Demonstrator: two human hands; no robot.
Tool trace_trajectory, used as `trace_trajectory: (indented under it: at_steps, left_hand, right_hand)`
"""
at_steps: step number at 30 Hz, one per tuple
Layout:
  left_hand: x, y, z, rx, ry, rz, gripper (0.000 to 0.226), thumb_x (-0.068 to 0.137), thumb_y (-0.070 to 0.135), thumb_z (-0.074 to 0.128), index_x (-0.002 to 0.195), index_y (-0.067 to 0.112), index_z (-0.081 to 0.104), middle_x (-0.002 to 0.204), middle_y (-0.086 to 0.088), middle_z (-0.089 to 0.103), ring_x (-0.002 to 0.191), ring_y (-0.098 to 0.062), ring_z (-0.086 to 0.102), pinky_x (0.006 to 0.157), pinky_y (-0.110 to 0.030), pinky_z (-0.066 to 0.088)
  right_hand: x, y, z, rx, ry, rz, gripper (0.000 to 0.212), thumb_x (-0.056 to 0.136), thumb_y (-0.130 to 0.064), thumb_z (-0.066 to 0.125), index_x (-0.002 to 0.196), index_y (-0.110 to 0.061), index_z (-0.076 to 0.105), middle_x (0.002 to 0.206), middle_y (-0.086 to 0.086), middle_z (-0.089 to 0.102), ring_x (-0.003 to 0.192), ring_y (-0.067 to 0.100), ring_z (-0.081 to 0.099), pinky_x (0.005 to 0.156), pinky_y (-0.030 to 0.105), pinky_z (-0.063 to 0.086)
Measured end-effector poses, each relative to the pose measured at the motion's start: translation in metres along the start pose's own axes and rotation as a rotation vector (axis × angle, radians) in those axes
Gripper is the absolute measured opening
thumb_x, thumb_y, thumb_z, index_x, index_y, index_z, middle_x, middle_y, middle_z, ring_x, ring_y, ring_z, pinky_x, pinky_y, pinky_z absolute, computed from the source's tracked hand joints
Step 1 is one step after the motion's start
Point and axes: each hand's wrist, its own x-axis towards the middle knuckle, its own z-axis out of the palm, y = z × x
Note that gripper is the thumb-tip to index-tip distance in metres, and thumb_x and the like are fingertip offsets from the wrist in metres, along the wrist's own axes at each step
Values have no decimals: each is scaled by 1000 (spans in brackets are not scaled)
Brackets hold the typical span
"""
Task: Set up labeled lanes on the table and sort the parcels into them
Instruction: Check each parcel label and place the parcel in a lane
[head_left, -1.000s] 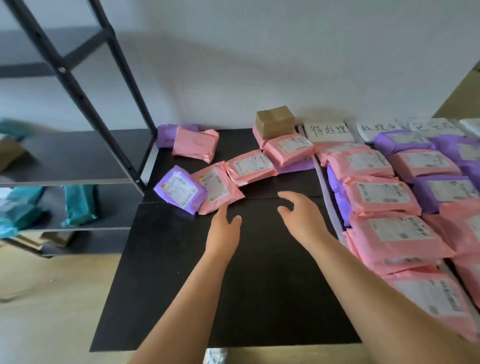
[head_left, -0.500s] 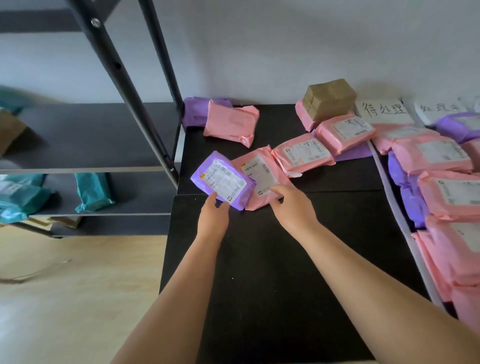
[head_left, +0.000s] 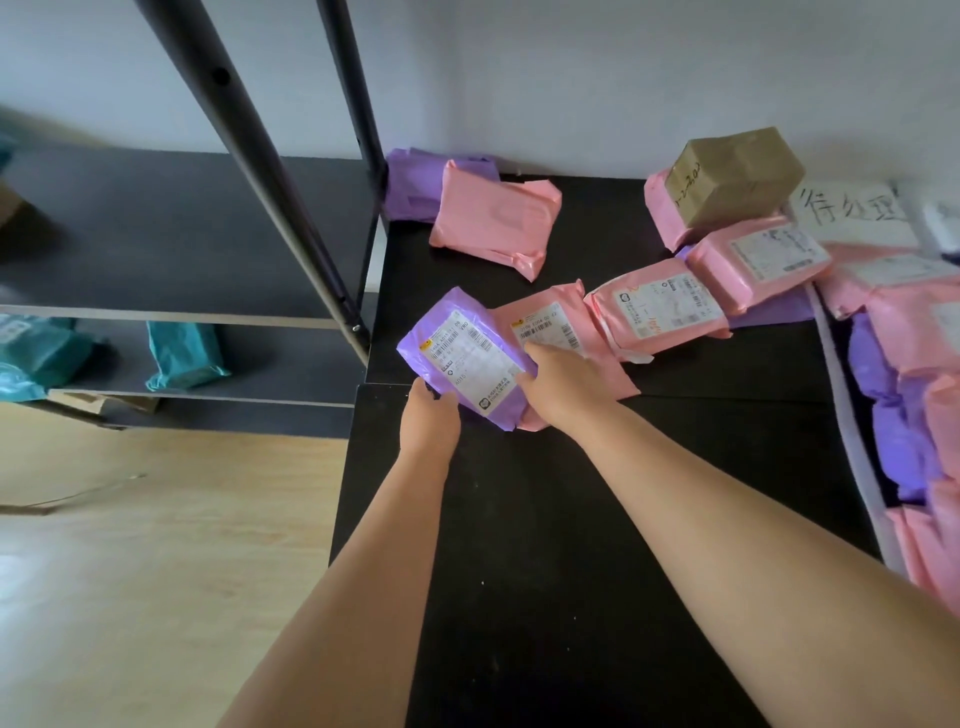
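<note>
Left of the left hand stands a shelf, its edge close to the table. A parcel swung out that way could clip the upright or drop into the gap.

The left hand grips the near end of the purple parcel. Its fingers are tucked under and out of sight, so I cannot tell how firm the hold is. The parcel is tilted up off the table, between the two hands. The right hand holds its right edge, fingers curled in between it and the pink parcel, which lies just beneath and touches it.

That contact looks like the main risk. The wrappers look like slick plastic, so the pink parcel may drag along or slide as the purple one lifts.

Beyond the right hand, a row of pink parcels overlaps like tiles. A brown box sits tilted on top of one, and a nudge there could topple it.

Farther right, a paper label heads the sorted lane. The frame edge cuts the label off, so its wording stays uncertain and the parcel could end up in the wrong lane.
</note>
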Motion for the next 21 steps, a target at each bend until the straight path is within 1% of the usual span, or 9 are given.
trace_trajectory:
  at_steps: [3,5,7,8,11,13,15,18,21]
  left_hand:
    - [6,0,3,-20,-6,4,31,103,19,44,133,18,51,109,7,62,69,-3,48,55,-20,38]
    - [8,1,4,-56,-8,-9,35,103,19,46,138,16,48,117,5,60,72,-1,48,54,-19,39]
    - [8,1,4,-98,1,-14,39,102,19,50,141,18,47,114,9,58,75,-1,51,53,-18,41]
    - [7,2,3,-112,8,-7,36,101,19,51,137,19,50,111,11,59,73,0,53,53,-19,44]
    - [2,1,-1,-164,39,47,13,98,15,58,104,27,60,90,19,64,63,5,60,51,-16,47]
    - [-4,2,-5,-215,61,77,17,95,13,63,96,29,57,84,20,62,67,6,59,52,-15,48]
    - [-12,6,-11,-263,81,95,17,93,13,66,96,28,59,84,19,63,72,5,59,58,-20,51]
    - [-31,17,-21,-315,85,143,16,92,20,69,85,33,62,84,17,67,72,2,64,51,-15,50]
    - [-53,29,-32,-371,79,197,3,91,31,70,89,28,70,81,14,73,72,-3,71,53,-14,52]
  right_hand:
    - [8,-2,4,-20,-21,15,47,104,-35,48,147,-21,40,134,5,58,118,24,57,102,41,47]
    - [11,-2,4,-20,-14,15,40,103,-35,49,140,-20,48,126,4,62,112,23,59,99,41,49]
    - [14,0,6,7,-11,1,28,103,-33,50,127,-20,57,117,3,64,105,22,60,97,42,50]
    - [15,1,7,33,-6,-3,20,102,-31,51,117,-20,60,111,2,66,100,20,61,94,42,51]
    - [15,3,10,141,-6,22,9,99,-28,58,95,-20,61,98,0,66,85,16,61,82,36,55]
    - [12,4,11,254,-13,50,9,96,-26,62,91,-18,63,93,-1,65,78,13,61,70,30,56]
    - [5,5,9,361,-7,57,8,94,-23,66,88,-18,63,91,-4,64,75,10,59,66,27,56]
    - [-14,7,0,538,13,59,11,93,-21,67,84,-25,61,87,-11,59,74,4,56,57,20,48]
    - [-47,12,-14,685,60,49,9,93,-21,68,89,-26,63,90,-12,61,75,2,57,46,11,44]
